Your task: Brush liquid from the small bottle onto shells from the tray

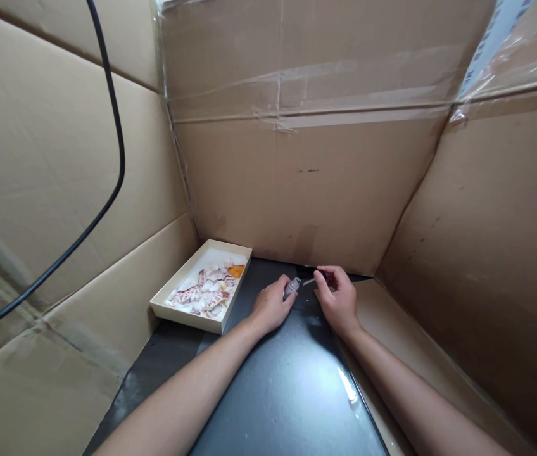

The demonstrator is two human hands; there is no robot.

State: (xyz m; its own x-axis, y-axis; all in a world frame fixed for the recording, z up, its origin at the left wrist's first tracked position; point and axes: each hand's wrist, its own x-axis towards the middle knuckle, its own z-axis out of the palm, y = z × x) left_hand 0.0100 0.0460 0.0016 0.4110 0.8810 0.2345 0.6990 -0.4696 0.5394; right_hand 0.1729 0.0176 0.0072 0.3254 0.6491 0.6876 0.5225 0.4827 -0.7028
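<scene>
Brown cardboard panels (316,202) enclose the work area on the left, far and right sides, with clear adhesive tape (368,118) running along the seam of the far panel. One thick black cable (119,126) hangs in a curve before the left panel. A narrow pale blue-and-white strip (489,47) shows at the upper right corner. The dark, glossy, flat tabletop (273,392) carries a bright patch of reflected light at its nearer part; a flat brown cardboard surface (392,310) adjoins its right edge.

Left hand (271,307): grip closed around a small translucent greyish bottle (292,287), held low over the tabletop near its far end. The bottle is uncapped and tilted, its mouth directed toward the right hand. Whether its base touches the surface cannot be determined.

Right hand (337,301): grip clasping a dark cap (322,275), largely hidden by the fingers. From the cap extends a thin pale applicator rod (309,280), pointing left toward the bottle. The rod's tip is outside the bottle, just beside the mouth; contact with the rim cannot be confirmed at this scale.

Left of both hands, near the far left corner, stands a shallow rectangular cream-coloured box (187,324), set at an angle. Contents: a heap of white and reddish-brown patterned seashells (209,291), with one bright orange piece (235,271) at the right side.
</scene>
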